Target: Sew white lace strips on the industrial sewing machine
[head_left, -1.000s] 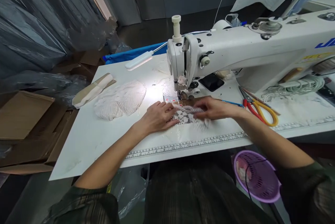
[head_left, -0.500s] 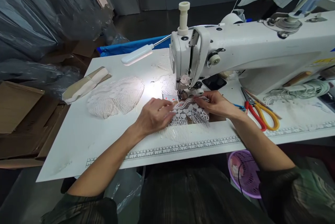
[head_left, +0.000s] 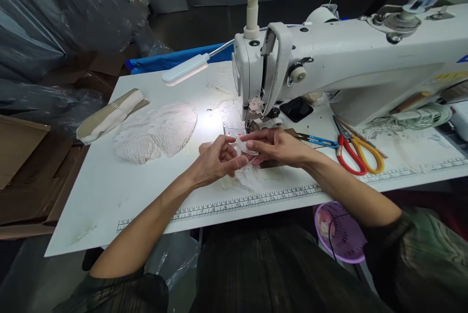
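Note:
A piece of white scalloped lace (head_left: pixel 245 148) is gathered up in front of the presser foot of the white sewing machine (head_left: pixel 252 71). My right hand (head_left: pixel 280 147) pinches the lace from the right, thumb on top. My left hand (head_left: pixel 215 159) is curled around the left side of the lace, its thumb reaching toward the right fingertips. Part of the lace is hidden behind the fingers, and its loose fringe (head_left: pixel 248 179) hangs toward the table's front. Blue thread snips (head_left: pixel 321 141) lie just right of my right hand.
A pile of pale lace (head_left: pixel 157 130) and a tied fabric bundle (head_left: pixel 111 113) lie on the left of the white table (head_left: pixel 95 191). Red-and-yellow-handled scissors (head_left: pixel 360 154) and a black phone (head_left: pixel 297 109) rest at right. A lit lamp (head_left: pixel 185 69) overhangs. A purple basket (head_left: pixel 341 235) stands below.
My right hand has moved left toward my left hand, and the spread lace is now bunched between them. The blue snips are more exposed. The view has shifted slightly.

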Motion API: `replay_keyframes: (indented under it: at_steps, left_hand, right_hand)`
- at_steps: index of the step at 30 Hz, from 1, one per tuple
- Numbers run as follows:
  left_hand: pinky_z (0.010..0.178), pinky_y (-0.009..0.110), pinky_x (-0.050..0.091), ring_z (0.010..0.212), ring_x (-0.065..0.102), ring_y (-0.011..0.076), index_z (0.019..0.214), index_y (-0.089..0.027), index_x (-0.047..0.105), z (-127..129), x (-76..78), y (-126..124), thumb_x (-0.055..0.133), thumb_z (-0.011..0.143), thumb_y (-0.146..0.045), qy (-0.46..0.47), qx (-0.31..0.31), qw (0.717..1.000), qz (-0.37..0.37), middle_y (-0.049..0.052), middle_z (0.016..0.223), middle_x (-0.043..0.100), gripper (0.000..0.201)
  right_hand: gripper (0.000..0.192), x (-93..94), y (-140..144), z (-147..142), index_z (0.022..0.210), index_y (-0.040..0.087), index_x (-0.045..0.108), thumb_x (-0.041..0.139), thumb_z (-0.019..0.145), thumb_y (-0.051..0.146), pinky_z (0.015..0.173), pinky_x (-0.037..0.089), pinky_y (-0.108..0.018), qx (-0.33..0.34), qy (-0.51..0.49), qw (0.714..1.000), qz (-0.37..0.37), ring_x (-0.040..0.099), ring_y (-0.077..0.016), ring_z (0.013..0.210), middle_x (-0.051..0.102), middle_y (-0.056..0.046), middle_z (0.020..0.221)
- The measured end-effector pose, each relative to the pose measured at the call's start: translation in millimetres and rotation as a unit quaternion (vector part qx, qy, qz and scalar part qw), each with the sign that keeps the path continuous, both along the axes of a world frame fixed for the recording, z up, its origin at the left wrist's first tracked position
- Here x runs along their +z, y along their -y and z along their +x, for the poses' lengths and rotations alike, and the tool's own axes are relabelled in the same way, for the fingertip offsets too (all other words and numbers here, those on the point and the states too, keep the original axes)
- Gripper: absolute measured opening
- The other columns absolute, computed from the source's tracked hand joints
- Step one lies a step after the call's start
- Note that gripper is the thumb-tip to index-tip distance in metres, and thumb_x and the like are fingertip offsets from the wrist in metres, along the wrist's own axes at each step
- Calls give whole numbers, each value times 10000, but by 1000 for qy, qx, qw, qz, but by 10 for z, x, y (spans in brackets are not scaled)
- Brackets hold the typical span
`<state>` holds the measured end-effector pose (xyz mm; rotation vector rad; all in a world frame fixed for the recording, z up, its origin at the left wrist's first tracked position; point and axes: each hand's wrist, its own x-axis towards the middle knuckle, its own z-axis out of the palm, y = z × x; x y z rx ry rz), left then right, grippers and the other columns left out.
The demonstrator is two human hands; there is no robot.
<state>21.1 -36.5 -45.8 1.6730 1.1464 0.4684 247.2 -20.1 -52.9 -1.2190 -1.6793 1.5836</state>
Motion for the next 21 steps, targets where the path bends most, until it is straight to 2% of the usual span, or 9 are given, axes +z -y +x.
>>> replay_keyframes:
  at_steps: [1, 3, 6, 8, 11, 15, 17, 19, 21]
  left_hand:
    - [593, 298, 502, 761, 640, 198, 1291, -127, 464, 11, -1, 6, 666, 761, -641, -34, 20, 999, 10, 78, 893, 656, 766]
    - [623, 311, 481, 762, 622, 204, 1287, -130, 500, 34, -17, 13, 681, 785, -541, -108, 55, 991, 50, 54, 828, 633, 673]
    - [630, 317, 465, 696, 592, 186, 1261, -136, 544, 62, -45, 14, 626, 839, -434, -146, 74, 983, 78, 24, 753, 611, 522]
    - [629, 312, 466, 670, 579, 173, 1247, -143, 554, 73, -58, 14, 634, 831, -415, -150, 84, 982, 84, 14, 741, 615, 504]
    - [635, 310, 472, 677, 594, 172, 1269, -154, 533, 76, -73, 9, 644, 829, -444, -143, 100, 981, 85, 18, 778, 644, 539]
    - [615, 314, 461, 646, 588, 170, 1285, -143, 523, 39, -62, -17, 672, 806, -532, -150, 125, 975, 109, 32, 812, 640, 634]
    - [609, 310, 463, 662, 591, 169, 1269, -138, 537, -3, -34, -37, 700, 779, -550, -160, 128, 972, 118, 49, 860, 633, 661]
    - [609, 307, 473, 693, 603, 172, 1258, -140, 543, -49, -7, -58, 711, 773, -544, -162, 116, 974, 110, 68, 922, 632, 653]
    - [583, 298, 471, 684, 601, 168, 1255, -149, 544, -81, 1, -73, 702, 786, -536, -155, 102, 979, 86, 67, 925, 631, 628]
  right_hand:
    - [407, 25, -3, -2, 1153, 172, 672, 608, 897, 483, 628, 553, -296, 13, 14, 1000, 20, 666, -171, 730, 701, -59, 828]
    - [346, 29, -11, 40, 1116, 143, 692, 575, 924, 406, 677, 550, -328, -12, 118, 986, 114, 670, -198, 758, 700, -73, 808]
    - [312, -79, 31, 139, 1115, 99, 704, 503, 930, 249, 801, 532, -392, -65, 264, 915, 297, 671, -250, 882, 714, -124, 908]
    - [374, -193, 107, 211, 1244, 108, 652, 472, 933, 214, 918, 510, -426, -18, 270, 881, 389, 636, -275, 1078, 692, -154, 1138]
    - [369, -318, 216, 393, 1260, 136, 645, 466, 957, 248, 998, 474, -454, 58, 284, 846, 448, 579, -279, 1209, 653, -146, 1272]
    - [308, -293, 224, 681, 997, 121, 729, 446, 955, 236, 951, 455, -513, -70, 398, 799, 446, 621, -329, 1073, 711, -174, 1089]
    - [283, -246, 188, 685, 963, 138, 729, 467, 946, 244, 916, 473, -486, -89, 372, 817, 432, 629, -313, 1018, 717, -156, 1050]
    - [264, -211, 147, 557, 987, 164, 724, 476, 943, 244, 891, 500, -422, -45, 289, 861, 417, 636, -262, 981, 721, -115, 1034]
    - [276, -194, 105, 355, 1053, 179, 714, 466, 949, 241, 893, 509, -379, 13, 218, 889, 403, 634, -221, 975, 712, -88, 1043]
